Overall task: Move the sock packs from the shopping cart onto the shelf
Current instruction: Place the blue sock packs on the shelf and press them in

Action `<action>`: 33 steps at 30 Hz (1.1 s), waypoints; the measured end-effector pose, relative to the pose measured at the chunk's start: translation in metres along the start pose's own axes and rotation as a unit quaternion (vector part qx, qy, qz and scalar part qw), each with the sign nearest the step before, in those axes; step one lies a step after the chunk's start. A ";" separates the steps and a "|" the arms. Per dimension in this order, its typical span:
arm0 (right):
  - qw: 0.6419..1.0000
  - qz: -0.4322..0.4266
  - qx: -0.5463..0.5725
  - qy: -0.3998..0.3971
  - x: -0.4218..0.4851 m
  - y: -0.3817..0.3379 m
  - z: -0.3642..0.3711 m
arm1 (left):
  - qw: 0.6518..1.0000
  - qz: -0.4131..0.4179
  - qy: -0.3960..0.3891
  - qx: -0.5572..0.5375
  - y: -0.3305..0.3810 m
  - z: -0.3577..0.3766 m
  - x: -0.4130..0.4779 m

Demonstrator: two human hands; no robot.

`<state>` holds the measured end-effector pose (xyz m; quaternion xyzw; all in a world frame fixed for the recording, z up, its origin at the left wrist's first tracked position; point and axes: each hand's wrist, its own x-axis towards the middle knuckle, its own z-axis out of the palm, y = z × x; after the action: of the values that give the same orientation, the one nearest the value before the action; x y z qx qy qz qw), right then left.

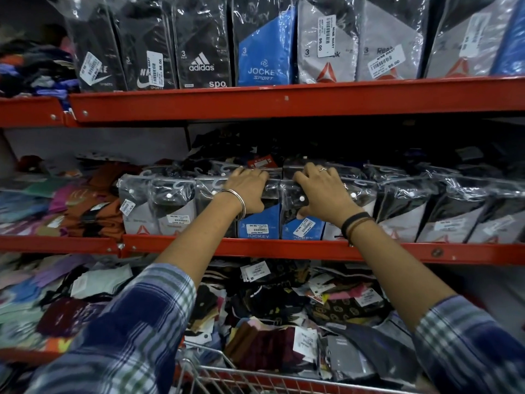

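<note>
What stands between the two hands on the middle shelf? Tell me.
Head view: between the left hand and right hand stand the tops of blue Jockey packs.

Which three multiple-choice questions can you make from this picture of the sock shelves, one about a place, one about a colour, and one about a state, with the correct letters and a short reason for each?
1. Where do both hands rest?
A. on the packs of the middle shelf
B. on the top shelf
C. inside the cart

2. What colour is the lower part of the Jockey packs under the hands?
A. green
B. blue
C. yellow

3. How do the packs on the middle shelf stand?
A. scattered flat
B. hanging from hooks
C. upright in a row

Answers:
1 A: the left hand and right hand lie on the tops of packs above the middle shelf, far above the cart.
2 B: the Jockey packs show blue panels.
3 C: they stand side by side behind the red edge.
</note>
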<state>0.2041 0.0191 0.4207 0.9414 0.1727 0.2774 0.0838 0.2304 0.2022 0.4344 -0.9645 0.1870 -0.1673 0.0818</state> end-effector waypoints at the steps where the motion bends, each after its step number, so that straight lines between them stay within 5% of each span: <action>1: 1.000 0.008 0.014 0.004 -0.001 -0.001 0.003 | 1.000 -0.003 -0.005 0.002 0.001 0.001 0.000; 12: 0.996 0.069 0.008 0.053 -0.011 -0.013 0.034 | 0.996 -0.045 -0.045 0.061 0.013 0.000 -0.001; 15: 0.991 0.070 0.001 0.111 -0.026 -0.015 0.040 | 0.996 -0.049 0.025 0.077 0.018 0.004 -0.015; 18: 0.987 0.030 0.002 0.157 -0.049 -0.017 0.051 | 0.983 -0.034 0.177 0.028 0.026 0.033 -0.039; 21: 0.993 0.000 0.011 0.122 -0.072 -0.020 0.069 | 0.965 0.002 0.261 -0.022 0.033 0.080 -0.060; 26: 0.999 -0.028 0.026 0.014 -0.081 -0.017 0.096 | 0.982 0.010 0.187 -0.014 0.030 0.136 -0.067; 33: 0.998 -0.041 0.042 -0.005 -0.073 -0.012 0.110 | 0.985 0.008 0.173 -0.022 0.026 0.151 -0.054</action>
<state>0.2035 -0.0035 0.2899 0.9377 0.2224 0.2611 0.0562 0.2280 0.2141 0.2723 -0.9212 0.2093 -0.3267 0.0285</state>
